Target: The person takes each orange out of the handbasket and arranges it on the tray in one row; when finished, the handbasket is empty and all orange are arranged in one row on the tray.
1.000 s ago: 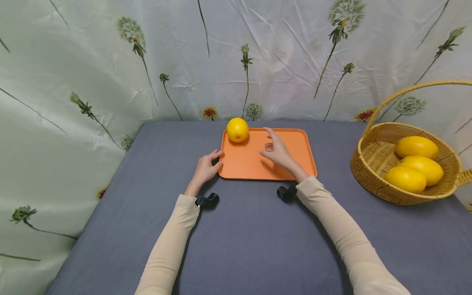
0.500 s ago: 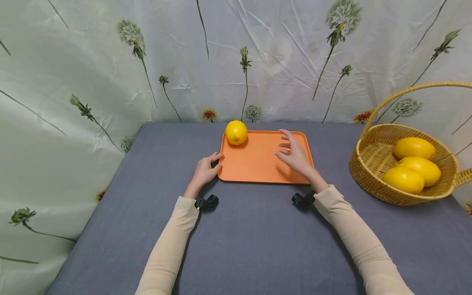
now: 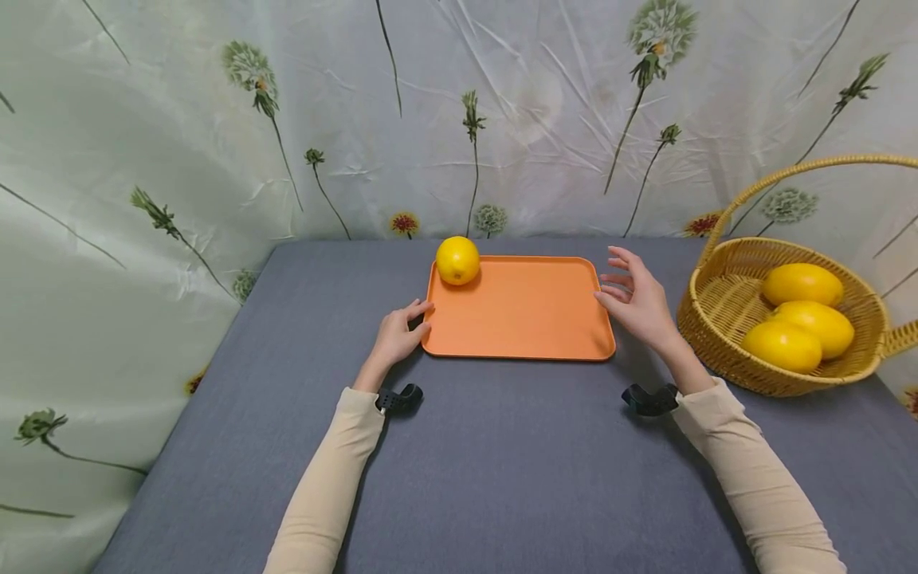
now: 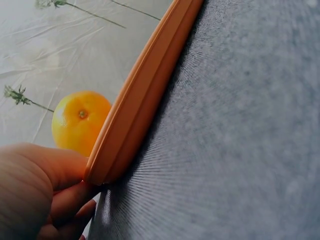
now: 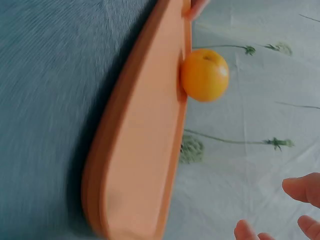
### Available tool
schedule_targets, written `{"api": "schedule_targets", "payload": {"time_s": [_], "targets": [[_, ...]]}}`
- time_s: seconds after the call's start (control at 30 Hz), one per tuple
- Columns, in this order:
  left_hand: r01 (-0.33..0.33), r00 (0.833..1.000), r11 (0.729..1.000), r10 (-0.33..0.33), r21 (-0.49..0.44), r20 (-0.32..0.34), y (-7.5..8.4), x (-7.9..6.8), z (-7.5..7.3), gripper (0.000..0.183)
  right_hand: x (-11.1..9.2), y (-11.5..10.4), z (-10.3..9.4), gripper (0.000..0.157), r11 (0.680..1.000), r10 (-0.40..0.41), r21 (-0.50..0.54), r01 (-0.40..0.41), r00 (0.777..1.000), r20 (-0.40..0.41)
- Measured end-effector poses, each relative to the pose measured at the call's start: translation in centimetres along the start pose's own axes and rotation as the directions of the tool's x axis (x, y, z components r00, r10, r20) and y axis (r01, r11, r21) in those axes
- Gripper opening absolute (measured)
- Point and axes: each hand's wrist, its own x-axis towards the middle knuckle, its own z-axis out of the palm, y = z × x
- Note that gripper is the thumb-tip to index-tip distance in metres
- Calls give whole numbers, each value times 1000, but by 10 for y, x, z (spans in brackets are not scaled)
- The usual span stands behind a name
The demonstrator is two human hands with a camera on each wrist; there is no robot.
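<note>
"Where was the orange?"

"It sat in the far left corner of the tray, close against the rim."

"And the left hand?"

"At the tray's left side. The thumb lay on top of the rim and a finger lay under it, so that hand was pinching the tray's edge. The orange was just beyond it."

"Was the right hand pinching the tray too?"

"No, that one was spread, thumb and fingers apart and loosely bent, just off the tray's right edge. From above, the thumb tip seemed to meet the edge, but the right wrist view showed a gap."

"What else was near the tray?"

"A wicker basket to its right, past the right hand, with three yellow fruits lying together inside."

"And under the tray?"

"A worktop covered in grey-blue cloth. Behind the tray hung a pale sheet printed with dandelions. Nearer than the tray, each wrist wore a black band below a beige sleeve."
</note>
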Motion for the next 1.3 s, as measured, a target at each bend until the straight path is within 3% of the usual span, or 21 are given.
{"api": "schedule_targets", "payload": {"time_s": [0.27,0.5,0.67,0.8,1.07,1.3], "targets": [[-16,1000,1000,16,-4,-5,1,-1,0,45,-17,5,-35,69,999,-26,44,29,997,-66],[-27,1000,1000,27,-2,0,0,-4,-1,45,-26,7,-58,70,1000,-2,11,4,994,-111],[-27,1000,1000,27,2,4,1,-6,-2,45,-33,7,-78,58,999,30,-37,-36,988,-151],[-26,1000,1000,26,6,8,1,-7,-2,45,-42,9,-95,49,996,77,-37,-83,986,-151],[-39,999,999,39,-7,-15,-2,-8,1,44,-54,20,-123,48,994,109,-4,-111,983,-145],[-7,1000,1000,7,-8,5,1,-8,-2,46,-58,83,-153,47,955,178,-211,-211,970,-163]]}}
